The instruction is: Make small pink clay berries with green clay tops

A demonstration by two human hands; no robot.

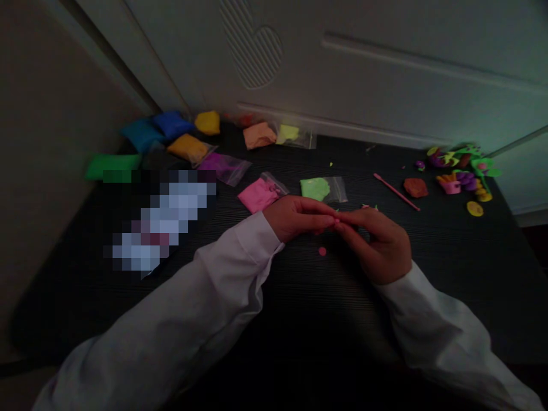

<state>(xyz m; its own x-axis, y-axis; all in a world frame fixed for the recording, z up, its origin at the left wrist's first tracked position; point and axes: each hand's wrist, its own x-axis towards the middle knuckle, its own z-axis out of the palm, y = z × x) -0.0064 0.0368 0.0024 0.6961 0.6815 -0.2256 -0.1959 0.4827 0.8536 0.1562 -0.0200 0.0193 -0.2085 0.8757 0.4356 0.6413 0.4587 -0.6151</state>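
On dark table (428,274) by white door (385,57) — both hands' fingers (329,220) pinching pink clay bit (337,220).

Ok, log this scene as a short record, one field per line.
Surface: dark table
Left hand: fingertips pinch a small pink clay bit
Right hand: fingertips meet the left hand's on the same bit
Below the hands: pink clay dot
Behind the hands: pink clay bag, green clay bag
Right side: pink stick tool, finished clay figures
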